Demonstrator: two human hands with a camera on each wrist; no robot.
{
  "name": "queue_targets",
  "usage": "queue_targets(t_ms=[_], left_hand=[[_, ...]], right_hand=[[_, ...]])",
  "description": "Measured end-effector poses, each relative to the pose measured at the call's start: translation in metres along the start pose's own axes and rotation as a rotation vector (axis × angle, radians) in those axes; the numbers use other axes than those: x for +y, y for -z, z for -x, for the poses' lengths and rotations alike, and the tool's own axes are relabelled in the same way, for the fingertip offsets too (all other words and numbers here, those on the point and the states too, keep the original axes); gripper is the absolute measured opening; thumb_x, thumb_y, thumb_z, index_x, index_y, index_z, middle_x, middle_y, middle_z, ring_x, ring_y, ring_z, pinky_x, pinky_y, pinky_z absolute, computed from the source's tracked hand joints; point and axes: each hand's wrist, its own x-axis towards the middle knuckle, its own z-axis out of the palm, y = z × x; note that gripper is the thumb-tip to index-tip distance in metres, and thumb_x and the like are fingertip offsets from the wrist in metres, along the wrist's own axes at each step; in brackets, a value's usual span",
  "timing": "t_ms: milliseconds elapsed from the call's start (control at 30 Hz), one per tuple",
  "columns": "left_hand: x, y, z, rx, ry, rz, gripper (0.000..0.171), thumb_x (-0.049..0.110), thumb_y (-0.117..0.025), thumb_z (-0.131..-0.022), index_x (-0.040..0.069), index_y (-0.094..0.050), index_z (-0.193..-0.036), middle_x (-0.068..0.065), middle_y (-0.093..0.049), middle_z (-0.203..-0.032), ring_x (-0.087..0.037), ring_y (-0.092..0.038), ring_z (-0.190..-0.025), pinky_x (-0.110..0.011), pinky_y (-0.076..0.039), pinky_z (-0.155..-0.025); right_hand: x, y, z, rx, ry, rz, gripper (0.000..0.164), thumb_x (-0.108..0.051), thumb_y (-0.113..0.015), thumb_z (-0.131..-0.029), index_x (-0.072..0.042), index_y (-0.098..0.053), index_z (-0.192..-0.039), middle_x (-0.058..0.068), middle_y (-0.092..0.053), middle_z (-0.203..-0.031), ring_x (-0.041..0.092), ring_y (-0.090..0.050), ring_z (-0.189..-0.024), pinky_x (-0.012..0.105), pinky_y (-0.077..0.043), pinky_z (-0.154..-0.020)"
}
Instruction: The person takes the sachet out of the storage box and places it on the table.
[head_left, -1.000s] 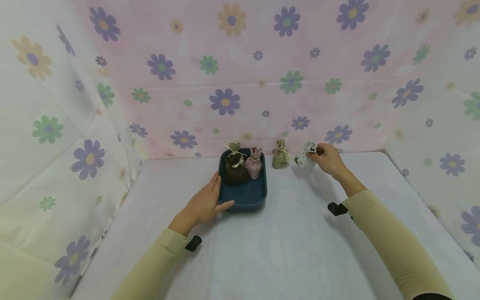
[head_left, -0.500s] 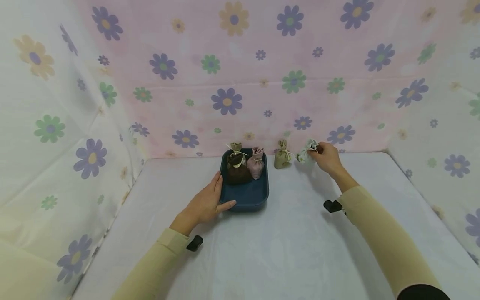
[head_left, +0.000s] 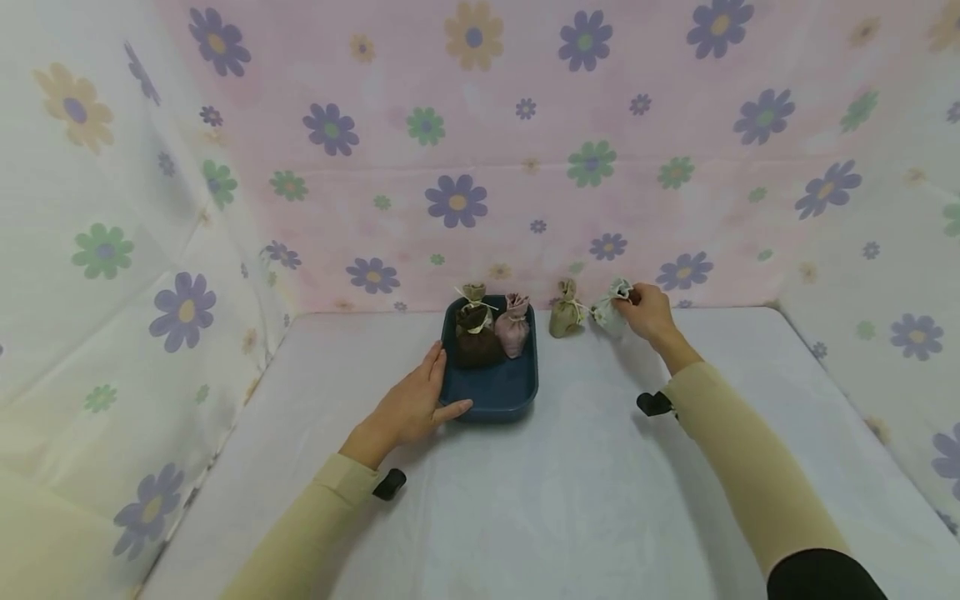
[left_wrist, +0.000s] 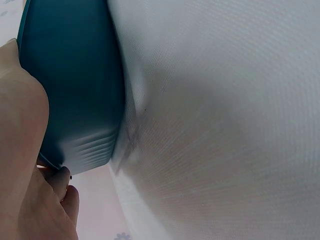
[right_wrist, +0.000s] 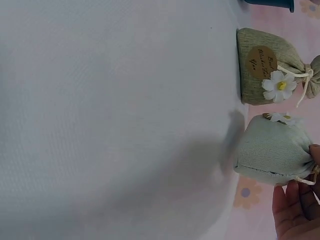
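White table (head_left: 570, 500), hands on tray (head_left: 491, 392), sachet (head_left: 609, 310)

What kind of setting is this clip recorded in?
Probably a staged tabletop booth, not a lived-in room: flower-print cloth hangs on three sides of a white-covered table, which carries only a blue tray and small drawstring sachets.

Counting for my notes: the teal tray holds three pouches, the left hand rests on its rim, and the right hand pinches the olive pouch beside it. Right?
Not quite. The right hand pinches the pale green pouch; the olive pouch stands untouched beside it, as the right wrist view shows. The rest holds.
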Motion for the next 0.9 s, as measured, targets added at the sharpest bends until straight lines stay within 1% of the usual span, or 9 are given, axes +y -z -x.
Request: queue_targets(t_ms=[233,400,500,667,733,900], left_hand=[[0.003,0.002,-0.004,0.013,-0.012,0.001,0.109,0.075,-0.042,-0.097,-0.008,-0.010,-0.161,-0.020,0.001,-0.171,-0.037,-0.022,-0.154,-0.048,-0.029,-0.121],[0.003,0.003,-0.004,0.019,-0.015,-0.009,0.110,0.076,-0.042,-0.096,-0.008,-0.011,-0.160,-0.022,-0.001,-0.170,-0.037,-0.024,-0.153,-0.048,-0.030,-0.121],[0.002,0.002,-0.003,0.008,-0.004,-0.012,0.110,0.076,-0.043,-0.096,-0.007,-0.010,-0.161,-0.021,0.000,-0.171,-0.037,-0.023,-0.154,-0.048,-0.030,-0.121],[0.002,0.001,0.000,0.002,0.005,0.004,0.108,0.071,-0.047,-0.098,-0.007,-0.009,-0.161,-0.020,0.001,-0.171,-0.037,-0.023,-0.154,-0.049,-0.029,-0.121],[0.002,0.001,0.001,0.007,0.006,0.007,0.107,0.069,-0.049,-0.098,-0.008,-0.009,-0.160,-0.020,0.001,-0.171,-0.037,-0.022,-0.154,-0.049,-0.029,-0.122],[0.003,0.001,0.000,0.010,0.007,0.015,0.104,0.065,-0.052,-0.099,-0.007,-0.010,-0.161,-0.020,0.001,-0.171,-0.038,-0.023,-0.154,-0.049,-0.029,-0.122]], right_hand=[[0.009,0.000,-0.002,0.044,-0.028,0.019,0.039,-0.022,-0.060,-0.103,0.013,-0.062,-0.121,0.028,-0.063,-0.112,0.036,-0.057,-0.100,0.042,-0.048,-0.082],[0.012,0.001,0.000,0.053,0.007,0.016,0.040,-0.022,-0.061,-0.102,0.013,-0.062,-0.120,0.028,-0.063,-0.112,0.037,-0.057,-0.102,0.040,-0.048,-0.080],[0.014,0.002,0.003,0.044,0.024,0.029,0.043,-0.025,-0.062,-0.102,0.014,-0.061,-0.122,0.029,-0.062,-0.116,0.039,-0.058,-0.106,0.043,-0.049,-0.083],[0.017,0.004,0.011,0.019,0.035,0.037,0.049,-0.028,-0.062,-0.103,0.012,-0.059,-0.131,0.030,-0.061,-0.126,0.041,-0.057,-0.112,0.050,-0.049,-0.091],[0.018,0.006,0.015,0.014,0.042,0.034,0.049,-0.027,-0.063,-0.102,0.011,-0.058,-0.133,0.030,-0.060,-0.127,0.041,-0.057,-0.113,0.050,-0.049,-0.091],[0.019,0.013,0.023,-0.001,0.046,0.047,0.046,-0.027,-0.064,-0.102,0.009,-0.059,-0.131,0.029,-0.061,-0.127,0.040,-0.058,-0.112,0.046,-0.049,-0.090]])
